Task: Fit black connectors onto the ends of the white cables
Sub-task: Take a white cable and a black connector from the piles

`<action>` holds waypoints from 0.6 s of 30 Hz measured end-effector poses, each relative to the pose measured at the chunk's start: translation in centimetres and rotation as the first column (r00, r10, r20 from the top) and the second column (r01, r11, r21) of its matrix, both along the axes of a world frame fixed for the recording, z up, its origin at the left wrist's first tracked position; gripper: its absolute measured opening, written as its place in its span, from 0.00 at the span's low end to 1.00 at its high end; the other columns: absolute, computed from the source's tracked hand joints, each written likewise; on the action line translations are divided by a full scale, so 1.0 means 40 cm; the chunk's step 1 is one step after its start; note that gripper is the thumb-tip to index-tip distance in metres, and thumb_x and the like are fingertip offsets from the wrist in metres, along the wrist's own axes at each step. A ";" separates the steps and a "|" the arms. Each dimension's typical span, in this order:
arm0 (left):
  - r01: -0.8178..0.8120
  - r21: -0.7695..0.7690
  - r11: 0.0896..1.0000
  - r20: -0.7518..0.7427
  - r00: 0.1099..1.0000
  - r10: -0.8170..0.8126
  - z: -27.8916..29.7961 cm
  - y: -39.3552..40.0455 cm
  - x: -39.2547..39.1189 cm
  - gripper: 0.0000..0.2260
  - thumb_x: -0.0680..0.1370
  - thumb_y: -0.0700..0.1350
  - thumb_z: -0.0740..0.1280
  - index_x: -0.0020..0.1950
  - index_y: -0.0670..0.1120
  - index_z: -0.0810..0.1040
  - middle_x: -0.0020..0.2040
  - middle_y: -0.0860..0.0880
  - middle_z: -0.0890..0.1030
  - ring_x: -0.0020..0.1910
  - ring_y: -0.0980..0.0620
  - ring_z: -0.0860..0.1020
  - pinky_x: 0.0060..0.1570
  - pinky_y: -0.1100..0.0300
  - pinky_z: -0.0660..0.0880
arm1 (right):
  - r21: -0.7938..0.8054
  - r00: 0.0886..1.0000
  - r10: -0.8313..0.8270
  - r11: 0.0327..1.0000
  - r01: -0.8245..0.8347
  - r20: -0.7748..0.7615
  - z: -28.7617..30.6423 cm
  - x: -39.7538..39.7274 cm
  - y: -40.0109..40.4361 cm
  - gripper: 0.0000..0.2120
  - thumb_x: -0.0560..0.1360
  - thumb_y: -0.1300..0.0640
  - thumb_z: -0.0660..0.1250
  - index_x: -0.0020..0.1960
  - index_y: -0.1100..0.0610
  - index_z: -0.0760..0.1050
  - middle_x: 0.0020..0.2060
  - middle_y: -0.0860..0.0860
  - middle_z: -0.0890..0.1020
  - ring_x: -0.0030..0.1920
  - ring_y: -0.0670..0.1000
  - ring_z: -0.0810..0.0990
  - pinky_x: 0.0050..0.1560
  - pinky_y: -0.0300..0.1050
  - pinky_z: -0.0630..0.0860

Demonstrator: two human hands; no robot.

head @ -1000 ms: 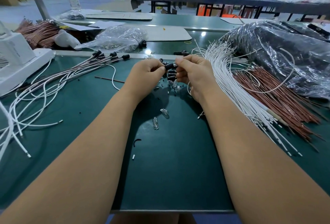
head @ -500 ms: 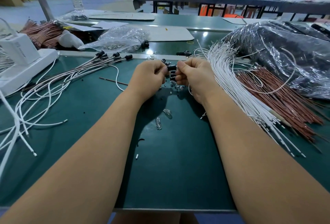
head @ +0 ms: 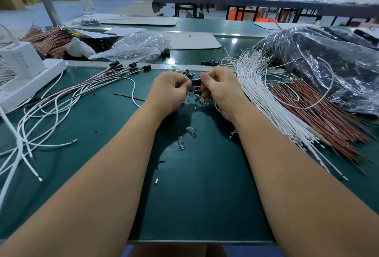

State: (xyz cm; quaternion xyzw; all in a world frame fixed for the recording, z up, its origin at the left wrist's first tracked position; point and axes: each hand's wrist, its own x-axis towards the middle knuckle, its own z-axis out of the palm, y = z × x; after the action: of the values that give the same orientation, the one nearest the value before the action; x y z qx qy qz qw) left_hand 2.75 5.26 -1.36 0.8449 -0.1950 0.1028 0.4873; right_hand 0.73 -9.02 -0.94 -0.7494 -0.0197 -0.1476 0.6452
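Both hands meet over the middle of the green counter (head: 205, 205), well out from the near edge. Left hand (head: 169, 90) has fingers curled inward, thumb and fingertips pinching one end of a black connector (head: 195, 82); right hand (head: 219, 87) likewise curled, thumb pressed to the other end of the same piece. Connector lies roughly level between the two grips. Whether a cable end is inside it cannot be told. More loose black connectors (head: 196, 90) sit just beneath and behind the fingers. White cables (head: 258, 96) fan out in a thick bundle just right of the right hand, beside brown wires (head: 320, 117). To the left, finished cables with black caps (head: 127, 68) lie spread toward a white box (head: 20, 62). Two small glass bulbs (head: 185, 137) rest on the counter between the forearms. A clear plastic bag (head: 137, 46) sits beyond the hands, a dark wrapped bundle (head: 328, 62) at far right.
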 end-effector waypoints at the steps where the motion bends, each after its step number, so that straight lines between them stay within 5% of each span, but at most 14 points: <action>1: 0.009 -0.005 1.000 -0.010 1.000 -0.009 -0.001 0.000 0.000 0.10 0.79 0.39 0.64 0.41 0.38 0.81 0.30 0.44 0.71 0.27 0.53 0.64 0.29 0.62 0.62 | -0.019 1.000 -0.002 1.000 0.002 -0.004 -0.001 0.001 0.001 0.11 0.80 0.62 0.63 0.39 0.58 0.69 0.28 0.52 0.75 0.24 0.44 0.72 0.26 0.39 0.70; 9: 0.024 -0.034 0.999 -0.019 1.000 -0.025 -0.002 0.005 0.001 0.11 0.79 0.40 0.64 0.39 0.44 0.81 0.30 0.44 0.72 0.28 0.52 0.65 0.29 0.62 0.61 | -0.039 1.000 0.004 0.999 -0.002 0.027 -0.001 -0.002 0.001 0.10 0.80 0.61 0.64 0.39 0.58 0.70 0.28 0.52 0.75 0.24 0.46 0.72 0.26 0.37 0.68; 15: 0.016 -0.041 0.999 0.141 0.990 -0.010 0.013 -0.005 -0.003 0.12 0.79 0.38 0.63 0.36 0.41 0.78 0.27 0.49 0.72 0.23 0.59 0.66 0.27 0.70 0.63 | -0.015 0.994 -0.087 0.996 0.088 0.064 0.011 -0.001 0.018 0.07 0.77 0.57 0.67 0.42 0.56 0.72 0.33 0.53 0.77 0.30 0.48 0.73 0.31 0.41 0.69; 18: 0.032 0.014 0.999 0.156 0.987 -0.033 0.020 -0.002 -0.003 0.10 0.81 0.39 0.62 0.44 0.43 0.81 0.30 0.50 0.75 0.25 0.60 0.68 0.27 0.71 0.64 | -0.088 0.991 -0.107 0.990 0.114 0.085 0.019 0.000 0.018 0.09 0.74 0.58 0.72 0.43 0.54 0.71 0.37 0.53 0.79 0.34 0.50 0.76 0.35 0.43 0.73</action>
State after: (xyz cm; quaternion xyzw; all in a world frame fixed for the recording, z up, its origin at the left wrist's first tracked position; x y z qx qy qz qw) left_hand 2.62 5.17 -0.57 0.8337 -0.2469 0.1596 0.4674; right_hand 0.74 -8.31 -0.20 -0.7719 -0.0109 -0.2122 0.5992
